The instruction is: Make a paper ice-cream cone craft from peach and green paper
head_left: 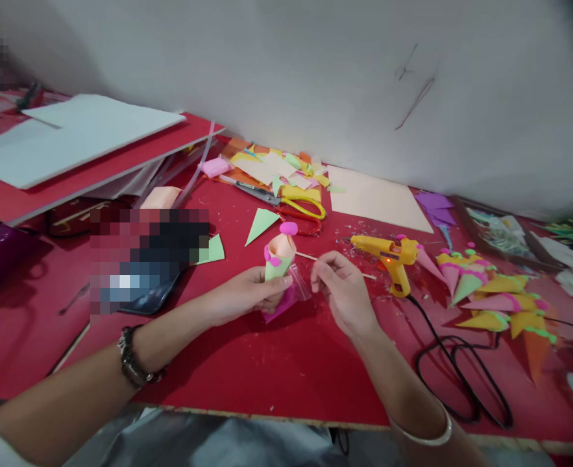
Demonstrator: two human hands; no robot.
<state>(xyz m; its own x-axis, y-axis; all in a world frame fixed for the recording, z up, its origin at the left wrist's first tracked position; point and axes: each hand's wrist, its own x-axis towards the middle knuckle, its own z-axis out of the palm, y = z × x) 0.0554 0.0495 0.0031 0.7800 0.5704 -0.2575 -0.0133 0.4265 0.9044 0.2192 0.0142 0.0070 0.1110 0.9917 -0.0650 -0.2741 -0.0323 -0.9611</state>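
My left hand [252, 292] is closed round a small light-green paper cone [277, 267], its open end up. Peach shows inside the cone, and pink lumps dot its rim; one pink lump [289, 228] sits at the top. My right hand [339, 285] pinches a thin pale stick [306, 257]. One end of the stick reaches the cone's rim; the other sticks out past my fingers to the right. Partly behind my left hand is a small clear zip bag [300, 283] with something bright pink in it.
A yellow glue gun [388, 253] with a lit orange light lies right of my right hand, its black cord [454, 363] looped. Finished-looking paper cones [505, 298] lie further right. Scissors [300, 206], a green paper piece [261, 224] and paper scraps [276, 170] lie ahead.
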